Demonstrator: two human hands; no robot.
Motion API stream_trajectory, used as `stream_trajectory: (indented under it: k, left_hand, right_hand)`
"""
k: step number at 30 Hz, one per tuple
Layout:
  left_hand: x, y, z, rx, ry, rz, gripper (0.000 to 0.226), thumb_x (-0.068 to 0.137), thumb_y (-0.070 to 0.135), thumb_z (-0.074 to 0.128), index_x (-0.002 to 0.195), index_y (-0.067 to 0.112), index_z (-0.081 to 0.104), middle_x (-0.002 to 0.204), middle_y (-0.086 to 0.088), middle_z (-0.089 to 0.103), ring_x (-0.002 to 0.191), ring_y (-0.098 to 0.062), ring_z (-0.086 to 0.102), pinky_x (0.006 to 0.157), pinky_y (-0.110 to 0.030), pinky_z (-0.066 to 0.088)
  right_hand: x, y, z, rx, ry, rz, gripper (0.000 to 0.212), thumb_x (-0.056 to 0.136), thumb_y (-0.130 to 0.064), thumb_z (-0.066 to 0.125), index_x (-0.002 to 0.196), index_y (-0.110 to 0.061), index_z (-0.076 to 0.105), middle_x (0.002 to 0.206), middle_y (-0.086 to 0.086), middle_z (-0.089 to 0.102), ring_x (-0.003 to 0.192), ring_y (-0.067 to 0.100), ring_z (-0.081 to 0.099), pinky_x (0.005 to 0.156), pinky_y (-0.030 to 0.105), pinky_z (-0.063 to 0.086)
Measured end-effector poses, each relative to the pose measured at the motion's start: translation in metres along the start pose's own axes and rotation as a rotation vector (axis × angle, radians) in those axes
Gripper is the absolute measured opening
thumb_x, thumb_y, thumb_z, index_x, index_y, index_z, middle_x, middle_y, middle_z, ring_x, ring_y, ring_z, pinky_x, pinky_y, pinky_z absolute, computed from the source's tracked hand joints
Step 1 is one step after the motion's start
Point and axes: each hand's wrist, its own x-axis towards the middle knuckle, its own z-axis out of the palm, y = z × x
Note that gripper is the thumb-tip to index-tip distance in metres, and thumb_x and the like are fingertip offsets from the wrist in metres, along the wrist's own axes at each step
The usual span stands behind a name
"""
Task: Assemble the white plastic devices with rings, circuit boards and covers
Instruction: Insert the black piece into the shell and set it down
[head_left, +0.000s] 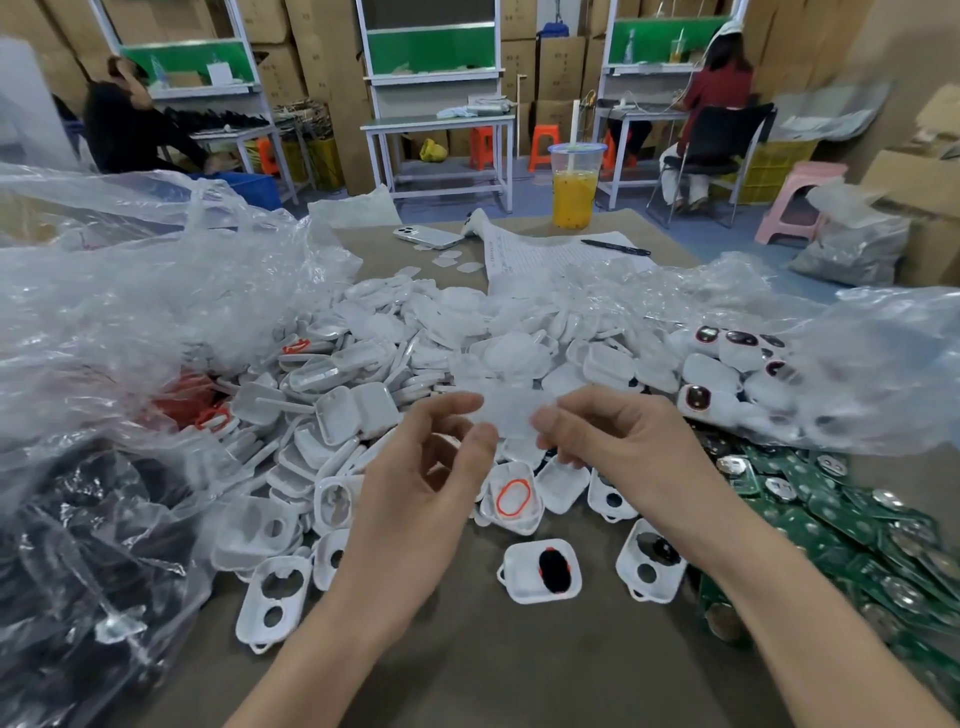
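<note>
Head view: left hand (431, 467) and right hand (608, 441) pinch a translucent cover (511, 410) (blurred) between their grips.

- An assembly workshop: stacked cardboard cartons (306, 67) line the back wall.
- Metal-framed workbenches (436, 124) stand in a row, with people (719, 88) seated at two.
- Heaps of white plastic shells (363, 374) and green circuit boards (831, 519) cover the tabletop (519, 665).

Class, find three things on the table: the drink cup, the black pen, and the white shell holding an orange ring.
Cup (575, 195), head view, juice-filled wall.
Pen (615, 247), head view, mid-barrel.
Shell (512, 498), head view, floor inside the ring.
</note>
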Motion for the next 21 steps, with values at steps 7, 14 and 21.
stream_trajectory:
  k: [7,14,21]
  left_hand:
    - [0.001,0.0028,-0.0027,-0.093,-0.063,-0.063,0.02,0.098,0.029,0.063,0.079,0.024,0.067,0.061,0.007,0.059,0.057,-0.009,0.052,0.053,-0.013,0.04]
    - [-0.0007,0.0026,-0.0008,-0.178,-0.091,-0.044,0.01,0.099,0.034,0.064,0.093,0.03,0.071,0.066,0.01,0.063,0.059,-0.008,0.056,0.055,-0.016,0.044]
    - [0.002,-0.0036,0.0,-0.17,-0.05,-0.054,0.016,0.096,0.025,0.066,0.1,0.04,0.07,0.075,0.012,0.068,0.061,-0.006,0.058,0.062,-0.023,0.046]
  right_hand:
    - [-0.0016,0.0003,0.0035,0.053,-0.033,0.046,0.029,0.084,-0.04,0.065,0.082,-0.013,0.075,0.063,-0.002,0.066,0.059,0.005,0.057,0.06,0.009,0.044]
    - [-0.002,0.001,0.0053,-0.026,-0.074,0.038,0.025,0.083,-0.047,0.065,0.068,-0.028,0.072,0.061,0.0,0.064,0.057,0.006,0.052,0.056,0.011,0.041]
    - [-0.0011,0.0045,0.0075,-0.039,-0.097,0.03,0.023,0.079,-0.048,0.069,0.081,-0.027,0.077,0.066,-0.006,0.068,0.061,0.004,0.06,0.062,0.014,0.047]
